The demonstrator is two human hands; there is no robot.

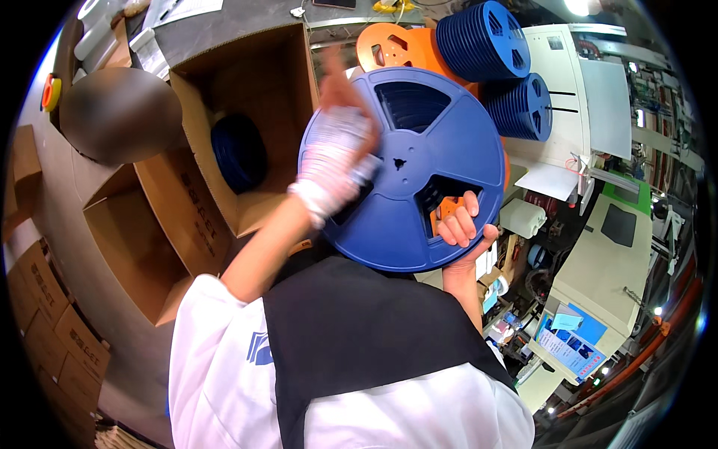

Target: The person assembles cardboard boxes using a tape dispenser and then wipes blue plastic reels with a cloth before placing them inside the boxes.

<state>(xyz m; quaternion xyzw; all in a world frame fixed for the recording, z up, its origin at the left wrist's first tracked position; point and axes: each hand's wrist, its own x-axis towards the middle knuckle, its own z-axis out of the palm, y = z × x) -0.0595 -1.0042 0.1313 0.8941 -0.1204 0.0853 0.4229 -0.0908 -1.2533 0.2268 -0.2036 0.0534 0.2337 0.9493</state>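
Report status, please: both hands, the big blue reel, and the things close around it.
Right hand: holding big blue reel at lower-right window. Left hand: blurred over reel's left side, contact unclear. Close around: orange reel behind, open carton left.

I see a white short-sleeved shirt [224,382], a blue mark [259,349] near its left sleeve [206,314], and over it a black apron-like panel [381,322]. The left hand [345,123] wears a pale glove [333,153], blurred, its white cuff [311,200] bunched at the wrist.
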